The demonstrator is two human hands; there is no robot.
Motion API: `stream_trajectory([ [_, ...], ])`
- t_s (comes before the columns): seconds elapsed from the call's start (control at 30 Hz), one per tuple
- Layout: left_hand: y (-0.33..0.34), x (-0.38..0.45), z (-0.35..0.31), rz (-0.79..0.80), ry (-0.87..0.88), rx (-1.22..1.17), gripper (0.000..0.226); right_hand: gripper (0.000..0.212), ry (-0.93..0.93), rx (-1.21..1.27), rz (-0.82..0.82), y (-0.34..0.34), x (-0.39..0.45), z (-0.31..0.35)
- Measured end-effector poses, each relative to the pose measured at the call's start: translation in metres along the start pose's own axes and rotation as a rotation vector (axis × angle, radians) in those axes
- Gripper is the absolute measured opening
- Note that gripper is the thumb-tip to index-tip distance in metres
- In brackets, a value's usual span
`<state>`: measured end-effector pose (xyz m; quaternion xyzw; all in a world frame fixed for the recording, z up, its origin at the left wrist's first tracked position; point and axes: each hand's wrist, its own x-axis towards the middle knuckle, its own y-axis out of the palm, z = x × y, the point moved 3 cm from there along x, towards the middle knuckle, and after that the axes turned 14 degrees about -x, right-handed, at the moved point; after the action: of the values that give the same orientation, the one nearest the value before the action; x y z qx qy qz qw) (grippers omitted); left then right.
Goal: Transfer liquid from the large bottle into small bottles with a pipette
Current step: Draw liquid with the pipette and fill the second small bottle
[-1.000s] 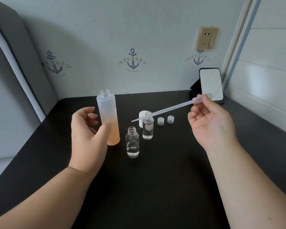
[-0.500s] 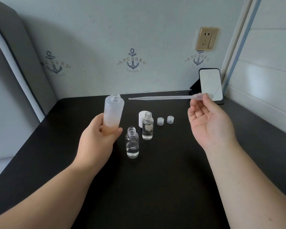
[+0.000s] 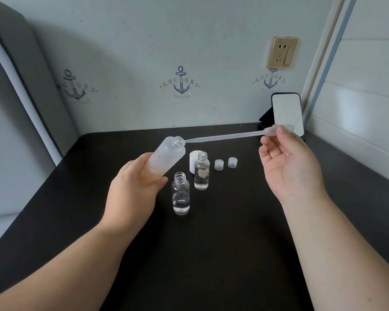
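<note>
L hand (image 3: 133, 187) grips bottle (image 3: 166, 156) – pipette (image 3: 225, 136) at mouth

Left hand (image 3: 137, 184) curled in a grip, right hand (image 3: 289, 167) pinching, palm up.

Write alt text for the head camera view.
The left hand tilts the large bottle while the right hand brings the pipette tip to its mouth. Two small bottles stand uncapped on the table.
</note>
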<state>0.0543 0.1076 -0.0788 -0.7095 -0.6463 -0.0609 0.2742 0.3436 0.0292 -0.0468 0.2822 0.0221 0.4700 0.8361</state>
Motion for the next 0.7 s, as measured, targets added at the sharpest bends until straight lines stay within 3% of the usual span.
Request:
stream_trajectory([
  [0.17,-0.001,0.001,0.001,0.005,0.037,0.102,0.041,0.019,-0.023,-0.11,0.026,0.002,-0.003,0.002],
  [0.7,0.007,0.0,-0.001,0.053,0.08,0.142,0.048,0.009,-0.03,-0.407,0.268,0.037,-0.023,-0.014],
])
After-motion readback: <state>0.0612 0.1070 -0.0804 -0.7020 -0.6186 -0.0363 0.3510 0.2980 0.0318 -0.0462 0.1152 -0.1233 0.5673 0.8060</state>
